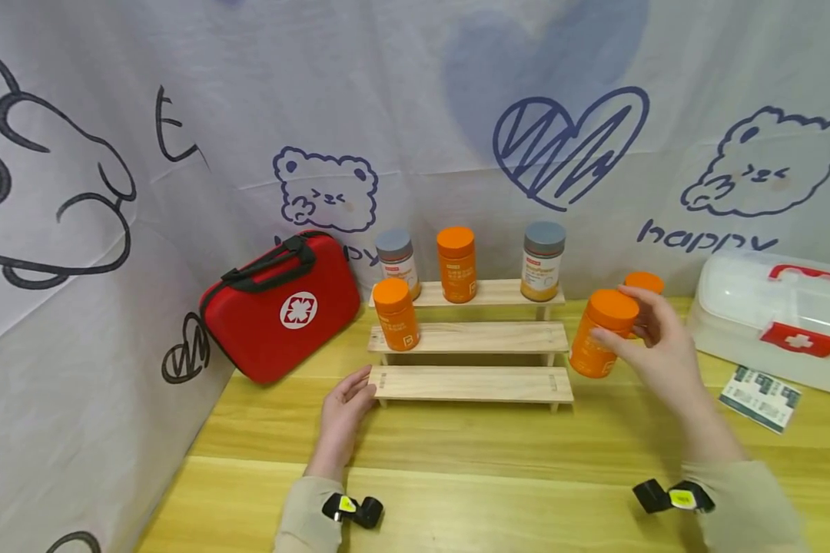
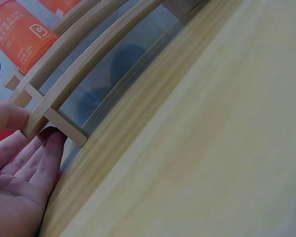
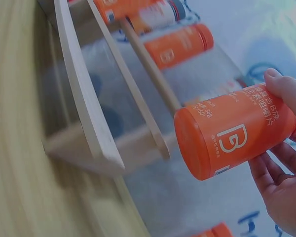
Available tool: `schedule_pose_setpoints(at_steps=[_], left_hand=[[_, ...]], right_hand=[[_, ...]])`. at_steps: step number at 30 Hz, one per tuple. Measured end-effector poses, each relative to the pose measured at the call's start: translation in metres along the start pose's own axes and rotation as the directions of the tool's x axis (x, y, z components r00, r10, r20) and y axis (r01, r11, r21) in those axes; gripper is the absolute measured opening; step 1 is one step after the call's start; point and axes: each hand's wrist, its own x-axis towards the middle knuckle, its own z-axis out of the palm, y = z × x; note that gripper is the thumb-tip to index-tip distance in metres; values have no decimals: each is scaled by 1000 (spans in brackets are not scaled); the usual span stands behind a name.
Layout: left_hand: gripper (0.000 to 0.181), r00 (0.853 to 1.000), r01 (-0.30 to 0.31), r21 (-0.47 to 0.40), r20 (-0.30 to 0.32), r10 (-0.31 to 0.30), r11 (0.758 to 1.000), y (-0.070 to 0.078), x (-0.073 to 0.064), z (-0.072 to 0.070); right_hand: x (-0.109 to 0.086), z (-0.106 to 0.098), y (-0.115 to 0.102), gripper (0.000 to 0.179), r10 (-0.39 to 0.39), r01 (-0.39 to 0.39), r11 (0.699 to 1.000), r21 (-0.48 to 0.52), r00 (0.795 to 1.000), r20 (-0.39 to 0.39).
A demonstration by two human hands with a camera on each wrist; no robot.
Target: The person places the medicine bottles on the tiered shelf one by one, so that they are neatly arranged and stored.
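Observation:
My right hand holds an orange supplement bottle in the air, just right of the three-step wooden rack. Its thumb and fingers grip the upper part of the bottle, and the base points at the rack in the right wrist view. At the left end of the lowest step, my left hand pinches the plank's end; in the left wrist view, fingers lie below the plank beside its leg. One orange bottle stands at the left of the middle step. On the top step stand an orange bottle and two grey-capped bottles.
Behind the right hand, another orange bottle is partly hidden. A red first-aid bag leans at the left by the cloth backdrop. To the right are a clear medicine box with a red latch and a printed card on the wooden table.

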Motion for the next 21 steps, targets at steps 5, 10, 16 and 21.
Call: schedule_pose_setpoints(at_steps=[5,10,16,21], left_hand=[[40,1000,2,-6,-5,-2,1000,0,0,0],[39,1000,14,-2,-10,-14,1000,0,-1,0],[40,1000,5,-2,-5,-5,1000,1,0,-1],[42,1000,1,-5,0,-1,1000,1,0,0]], right_hand=[[-5,19,-15,65,-38,36,999,27,997,60],[0,45,-33,66,-37,21,994,111,989,144],[17,82,-47,69,-80,52,987,155,980,180],[27,113,-50,68,-106,62,972,225,977,187]])
